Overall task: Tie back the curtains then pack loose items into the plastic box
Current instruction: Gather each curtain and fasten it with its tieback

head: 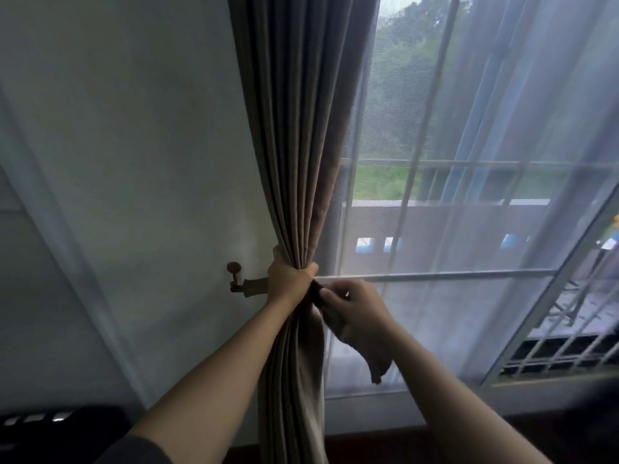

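Note:
A brown pleated curtain point(294, 145) hangs at the left side of the window, bunched into a narrow bundle at waist height. My left hand point(288, 279) grips round that bundle. A matching fabric tie-back band point(254, 287) runs from a round brown wall hook point(234, 274) to my left hand. My right hand point(351, 306) pinches the band's other end point(375, 360) just right of the bundle; that loose end hangs below my right wrist. No plastic box is in view.
A white wall point(134, 145) lies left of the curtain. A sheer white curtain point(502, 195) covers the window and its frame point(435, 274) to the right. A dark object point(57, 430) sits at the lower left.

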The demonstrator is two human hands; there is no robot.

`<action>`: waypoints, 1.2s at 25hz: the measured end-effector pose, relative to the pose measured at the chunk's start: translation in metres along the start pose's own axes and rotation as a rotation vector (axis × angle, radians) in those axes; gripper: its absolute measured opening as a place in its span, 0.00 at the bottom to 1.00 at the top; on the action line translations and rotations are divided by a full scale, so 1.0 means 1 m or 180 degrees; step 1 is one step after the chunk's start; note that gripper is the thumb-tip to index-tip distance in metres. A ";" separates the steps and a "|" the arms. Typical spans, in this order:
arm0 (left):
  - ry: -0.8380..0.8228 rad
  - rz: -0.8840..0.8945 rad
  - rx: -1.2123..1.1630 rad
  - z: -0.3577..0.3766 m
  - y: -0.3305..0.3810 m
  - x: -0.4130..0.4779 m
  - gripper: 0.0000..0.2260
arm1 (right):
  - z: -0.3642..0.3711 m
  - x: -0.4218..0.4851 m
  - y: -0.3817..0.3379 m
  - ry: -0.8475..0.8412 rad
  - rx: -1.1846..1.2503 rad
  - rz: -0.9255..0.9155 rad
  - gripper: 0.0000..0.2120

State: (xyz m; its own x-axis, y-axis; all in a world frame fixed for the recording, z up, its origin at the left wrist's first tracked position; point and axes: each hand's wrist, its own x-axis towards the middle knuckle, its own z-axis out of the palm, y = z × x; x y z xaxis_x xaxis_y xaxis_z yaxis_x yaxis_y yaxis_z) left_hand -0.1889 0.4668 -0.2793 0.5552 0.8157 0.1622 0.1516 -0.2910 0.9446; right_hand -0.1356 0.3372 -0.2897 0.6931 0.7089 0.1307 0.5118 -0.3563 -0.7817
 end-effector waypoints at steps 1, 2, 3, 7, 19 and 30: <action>-0.0051 -0.0027 0.0052 0.005 0.002 0.000 0.23 | 0.010 -0.008 0.001 0.0060 0.0265 0.0027 0.08; -0.0076 -0.0054 0.0238 0.008 0.005 0.002 0.22 | 0.019 -0.014 0.003 0.0184 0.0404 0.0014 0.06; -0.0094 -0.0051 0.0659 0.008 0.009 0.003 0.23 | 0.027 -0.021 0.004 0.0286 0.0484 -0.0003 0.04; -0.0556 -0.0226 0.2316 -0.013 0.032 0.002 0.24 | 0.058 -0.041 0.006 0.0585 0.0617 -0.0052 0.07; -0.1736 -0.0948 0.0540 -0.042 0.042 0.020 0.29 | 0.111 -0.046 -0.018 0.0577 0.2127 0.0339 0.15; -0.2451 -0.0962 0.0745 -0.039 0.053 0.030 0.28 | 0.116 -0.010 -0.007 0.1131 0.3088 0.0782 0.06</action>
State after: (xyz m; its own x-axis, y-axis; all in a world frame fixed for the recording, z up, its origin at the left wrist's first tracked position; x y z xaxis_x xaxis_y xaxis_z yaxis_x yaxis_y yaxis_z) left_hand -0.1955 0.4956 -0.2136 0.8511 0.3331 -0.4057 0.5003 -0.2806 0.8192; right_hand -0.2049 0.4033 -0.3565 0.9113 0.4089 -0.0487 -0.1777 0.2838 -0.9423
